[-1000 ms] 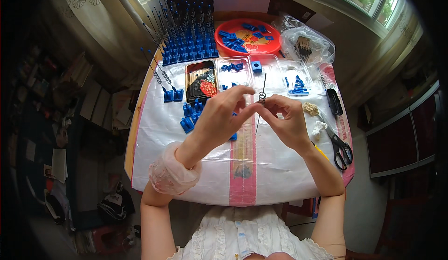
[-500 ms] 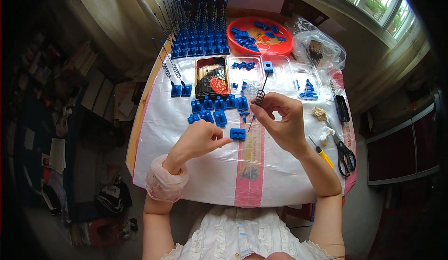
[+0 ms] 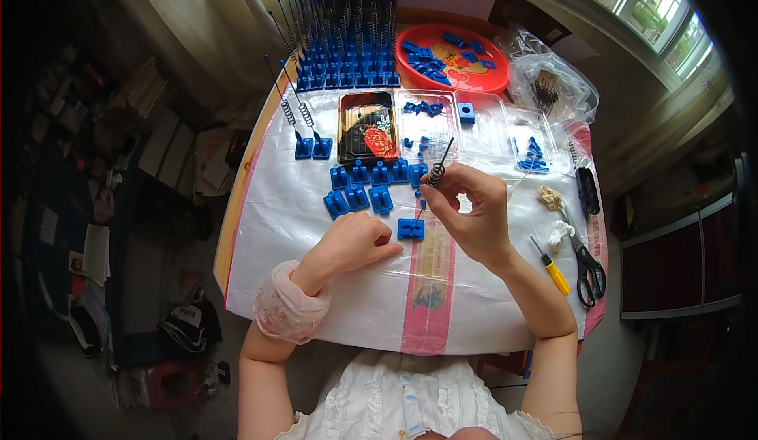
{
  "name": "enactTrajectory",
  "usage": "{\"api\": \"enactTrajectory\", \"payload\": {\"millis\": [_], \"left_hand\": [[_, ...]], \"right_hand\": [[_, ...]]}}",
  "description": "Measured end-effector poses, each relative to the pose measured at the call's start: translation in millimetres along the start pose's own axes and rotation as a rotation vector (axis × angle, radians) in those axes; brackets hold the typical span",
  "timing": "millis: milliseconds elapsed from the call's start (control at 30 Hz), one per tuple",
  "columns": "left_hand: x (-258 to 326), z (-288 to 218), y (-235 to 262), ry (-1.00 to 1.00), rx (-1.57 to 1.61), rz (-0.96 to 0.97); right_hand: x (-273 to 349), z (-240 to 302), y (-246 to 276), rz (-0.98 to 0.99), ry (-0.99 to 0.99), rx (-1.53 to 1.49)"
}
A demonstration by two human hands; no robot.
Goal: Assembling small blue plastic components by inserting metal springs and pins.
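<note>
Over white sheeting by a window, right hand pinches a spring; left hand curls, grip unclear.

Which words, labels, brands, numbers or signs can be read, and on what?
None clearly enough to quote.
White sheet: red print along its right edge, blurred.
Pink stripe: faint print, too blurred.
Black bag: pale lettering, too small.
Black tray: pale marks, too small to tell whether writing.

A block lies right of your left hand; the basin sits behind the boxes; scissors right of the screwdriver.
</note>
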State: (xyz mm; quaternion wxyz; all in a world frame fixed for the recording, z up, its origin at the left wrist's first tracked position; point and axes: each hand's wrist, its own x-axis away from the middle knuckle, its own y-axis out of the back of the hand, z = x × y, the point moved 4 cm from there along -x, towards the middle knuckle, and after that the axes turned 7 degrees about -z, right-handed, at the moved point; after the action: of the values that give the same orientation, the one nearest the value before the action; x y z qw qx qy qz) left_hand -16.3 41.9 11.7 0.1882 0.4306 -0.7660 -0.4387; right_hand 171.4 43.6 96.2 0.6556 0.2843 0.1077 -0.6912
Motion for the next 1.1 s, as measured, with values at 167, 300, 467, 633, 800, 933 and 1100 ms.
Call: {"api": "enactTrajectory", "payload": {"millis": [167, 300, 467, 633, 800, 933, 1100], "left_hand": [[-1.0, 0.3, -0.1, 0.045, -0.016, 0.041], [-0.9, 0.3, -0.5, 0.076, -0.029, 0.070], [-0.9, -0.3, -0.7, 0.072, -0.026, 0.066], [0.9, 0.8, -1.5, -0.001, -0.014, -0.019], [1.0, 1.0, -1.9, 0.000, -0.009, -0.021], [-0.4, -1.2, 0.3, 0.067, -0.032, 0.063], [-0.2, -1.1, 0.0, 0.073, -0.033, 0.063]], "right_hand": [[0.1, -3.9, -1.9, 0.007, -0.011, 0.006], [0.2, -4.0, -3.3, 0.022, -0.019, 0.009], [0.1, -4.3, -3.2, 0.027, -0.017, 0.019], [-0.7, -5.9, -4.4, 0.019, -0.011, 0.024], [0.0, -4.4, -4.9, 0.034, -0.024, 0.028], [-0.1, -4.4, -4.9, 0.033, -0.019, 0.030], [-0.4, -4.2, -5.1, 0.029, -0.016, 0.026]]}}
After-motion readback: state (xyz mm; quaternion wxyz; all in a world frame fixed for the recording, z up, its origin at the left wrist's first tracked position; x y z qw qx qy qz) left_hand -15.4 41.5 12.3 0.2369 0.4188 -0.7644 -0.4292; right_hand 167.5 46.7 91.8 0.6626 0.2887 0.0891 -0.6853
